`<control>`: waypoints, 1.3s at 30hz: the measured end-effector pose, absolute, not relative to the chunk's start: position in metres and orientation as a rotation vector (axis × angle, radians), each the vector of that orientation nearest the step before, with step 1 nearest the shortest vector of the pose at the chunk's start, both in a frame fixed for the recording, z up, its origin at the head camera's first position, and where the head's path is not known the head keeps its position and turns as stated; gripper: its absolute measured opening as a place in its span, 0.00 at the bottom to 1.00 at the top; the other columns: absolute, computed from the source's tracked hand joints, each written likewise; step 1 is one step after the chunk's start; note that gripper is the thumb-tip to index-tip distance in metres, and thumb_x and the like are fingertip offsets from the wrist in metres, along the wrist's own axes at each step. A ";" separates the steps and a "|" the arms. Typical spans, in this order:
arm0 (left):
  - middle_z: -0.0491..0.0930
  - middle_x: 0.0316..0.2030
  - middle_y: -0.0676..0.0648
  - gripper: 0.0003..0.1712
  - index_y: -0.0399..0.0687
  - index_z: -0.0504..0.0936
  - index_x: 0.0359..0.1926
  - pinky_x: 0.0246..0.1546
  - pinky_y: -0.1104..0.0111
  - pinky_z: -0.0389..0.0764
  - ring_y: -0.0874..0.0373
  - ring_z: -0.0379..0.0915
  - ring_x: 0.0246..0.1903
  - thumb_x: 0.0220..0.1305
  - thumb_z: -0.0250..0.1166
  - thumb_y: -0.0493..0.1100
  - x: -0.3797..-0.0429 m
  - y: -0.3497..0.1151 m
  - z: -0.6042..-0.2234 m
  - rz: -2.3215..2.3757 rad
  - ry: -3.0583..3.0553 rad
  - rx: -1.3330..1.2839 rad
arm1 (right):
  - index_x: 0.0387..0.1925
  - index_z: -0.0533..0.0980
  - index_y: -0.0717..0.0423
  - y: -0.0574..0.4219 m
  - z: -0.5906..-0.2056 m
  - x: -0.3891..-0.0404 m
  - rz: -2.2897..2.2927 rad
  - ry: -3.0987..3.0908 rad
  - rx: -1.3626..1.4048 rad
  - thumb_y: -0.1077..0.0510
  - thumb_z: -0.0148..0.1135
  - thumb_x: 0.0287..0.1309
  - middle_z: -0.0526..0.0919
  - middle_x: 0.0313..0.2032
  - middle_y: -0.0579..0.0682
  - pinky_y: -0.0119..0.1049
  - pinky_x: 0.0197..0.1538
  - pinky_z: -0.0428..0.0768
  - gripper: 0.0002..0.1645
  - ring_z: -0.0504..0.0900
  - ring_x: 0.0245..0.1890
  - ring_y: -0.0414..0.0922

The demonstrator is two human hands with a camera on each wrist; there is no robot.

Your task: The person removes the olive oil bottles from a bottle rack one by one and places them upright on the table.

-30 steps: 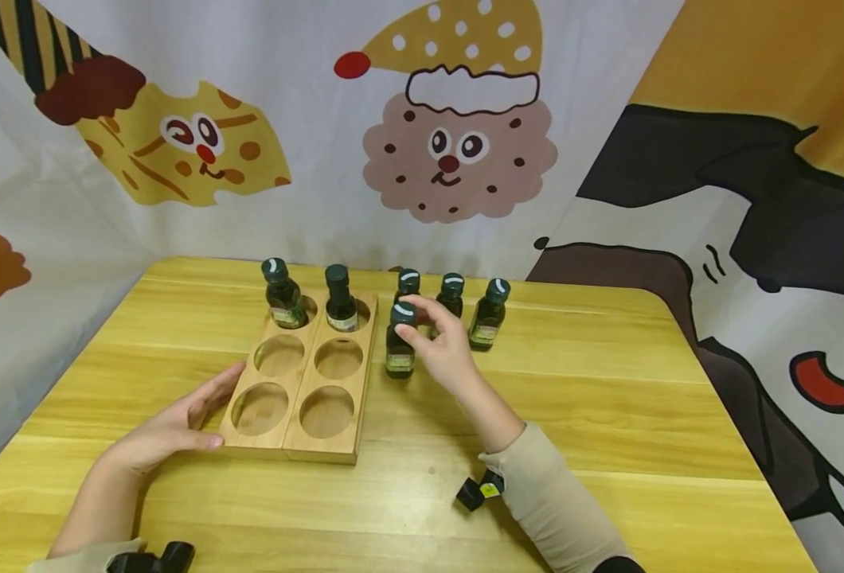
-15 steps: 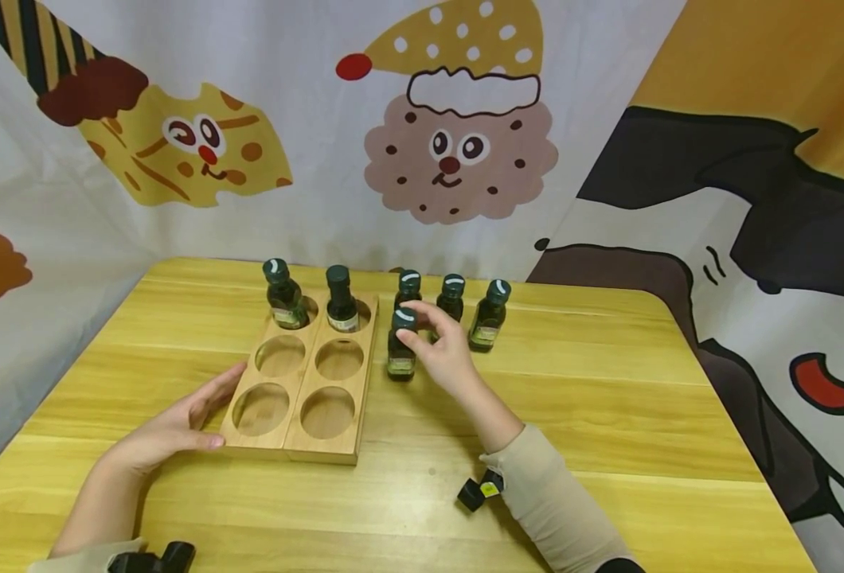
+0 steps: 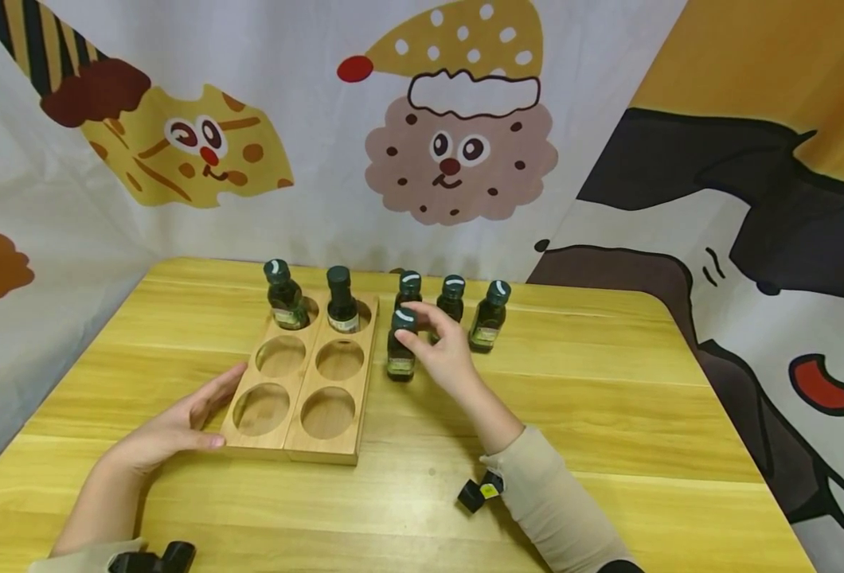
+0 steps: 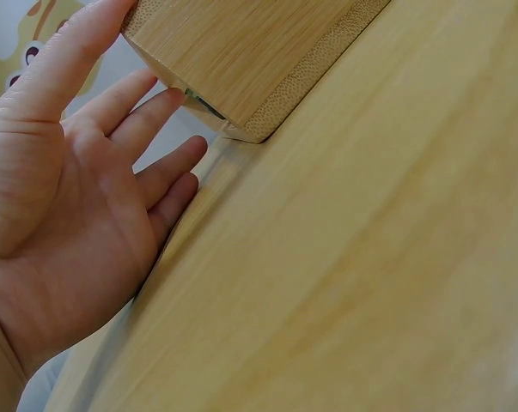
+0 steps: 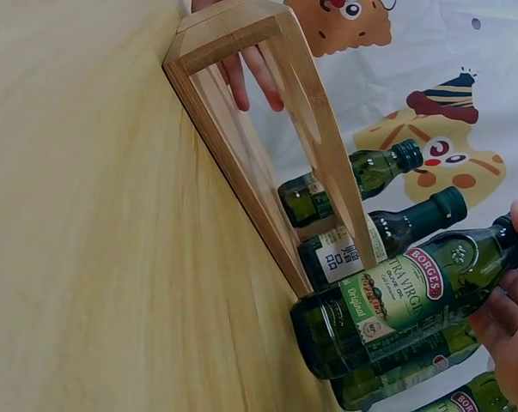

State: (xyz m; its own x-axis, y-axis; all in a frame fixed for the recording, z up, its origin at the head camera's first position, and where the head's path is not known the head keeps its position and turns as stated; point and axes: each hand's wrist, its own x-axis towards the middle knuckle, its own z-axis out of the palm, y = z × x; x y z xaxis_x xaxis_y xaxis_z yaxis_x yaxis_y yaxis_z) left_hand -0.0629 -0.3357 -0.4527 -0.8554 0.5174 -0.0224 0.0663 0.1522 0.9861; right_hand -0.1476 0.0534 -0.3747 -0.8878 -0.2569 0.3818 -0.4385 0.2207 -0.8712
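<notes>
My right hand [image 3: 447, 354] pinches the dark green cap end of an olive oil bottle [image 3: 400, 354], just right of a wooden rack [image 3: 304, 380]. In the right wrist view the label of this olive oil bottle [image 5: 396, 300] faces the camera. It stands about upright, its base at the tabletop. Two similar bottles, one at back left [image 3: 287, 302] and one at back right [image 3: 341, 306], sit in the rack's rear holes. Against the rack's left side and front corner rests my left hand [image 3: 167, 426]; its fingers [image 4: 147, 120] are extended in the left wrist view.
Behind the right hand stand three more bottles: a left one [image 3: 408, 288], a middle one [image 3: 451, 298] and a right one [image 3: 489, 322]. The wooden table [image 3: 608, 414] ends at a printed cloth [image 3: 307, 231] behind.
Since a second ago the held bottle's cap has shifted slightly down and right, with the right fingers still on it. The left hand and rack stay put.
</notes>
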 end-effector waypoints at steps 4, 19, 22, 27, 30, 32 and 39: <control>0.46 0.74 0.47 0.54 0.52 0.43 0.76 0.54 0.81 0.57 0.74 0.51 0.64 0.56 0.65 0.31 -0.063 -0.336 -0.454 1.755 2.077 0.554 | 0.56 0.73 0.67 0.056 -0.370 -0.146 1.721 -2.310 0.687 0.64 0.67 0.56 0.80 0.48 0.61 0.51 0.53 0.74 0.26 0.78 0.48 0.54; 0.45 0.74 0.45 0.54 0.50 0.43 0.76 0.55 0.81 0.56 0.73 0.50 0.65 0.56 0.64 0.30 -0.063 -0.337 -0.454 1.763 2.071 0.582 | 0.55 0.73 0.70 0.031 -0.338 -0.147 1.661 -2.029 0.861 0.71 0.67 0.53 0.80 0.47 0.63 0.43 0.54 0.74 0.26 0.78 0.49 0.54; 0.45 0.74 0.47 0.54 0.51 0.43 0.76 0.55 0.81 0.56 0.74 0.50 0.65 0.56 0.64 0.30 -0.063 -0.336 -0.454 1.767 2.063 0.559 | 0.58 0.74 0.62 0.022 -0.343 -0.161 1.692 -2.088 0.853 0.64 0.68 0.55 0.80 0.50 0.57 0.38 0.56 0.73 0.27 0.78 0.51 0.50; 0.45 0.74 0.49 0.54 0.51 0.43 0.76 0.55 0.81 0.56 0.74 0.50 0.65 0.56 0.65 0.29 -0.065 -0.339 -0.459 1.770 2.071 0.549 | 0.61 0.72 0.55 0.007 -0.335 -0.175 1.792 -2.239 0.796 0.56 0.67 0.58 0.79 0.53 0.49 0.31 0.57 0.71 0.29 0.76 0.53 0.44; 0.45 0.74 0.48 0.54 0.52 0.43 0.76 0.55 0.81 0.57 0.73 0.50 0.65 0.56 0.65 0.30 -0.065 -0.342 -0.461 1.766 2.075 0.549 | 0.63 0.70 0.53 -0.004 -0.332 -0.180 1.839 -2.321 0.745 0.54 0.66 0.59 0.77 0.55 0.48 0.29 0.57 0.69 0.31 0.75 0.54 0.40; 0.46 0.74 0.48 0.54 0.52 0.43 0.76 0.55 0.81 0.57 0.73 0.50 0.65 0.56 0.65 0.30 -0.065 -0.342 -0.461 1.765 2.077 0.548 | 0.64 0.69 0.53 -0.012 -0.332 -0.181 1.818 -2.365 0.727 0.53 0.66 0.59 0.76 0.56 0.47 0.28 0.57 0.69 0.32 0.74 0.55 0.40; 0.45 0.74 0.48 0.54 0.50 0.43 0.76 0.56 0.80 0.57 0.73 0.50 0.65 0.56 0.64 0.29 -0.064 -0.338 -0.455 1.771 2.063 0.561 | 0.65 0.67 0.54 -0.033 -0.334 -0.181 1.728 -2.412 0.681 0.52 0.65 0.59 0.74 0.59 0.48 0.30 0.58 0.69 0.34 0.73 0.56 0.39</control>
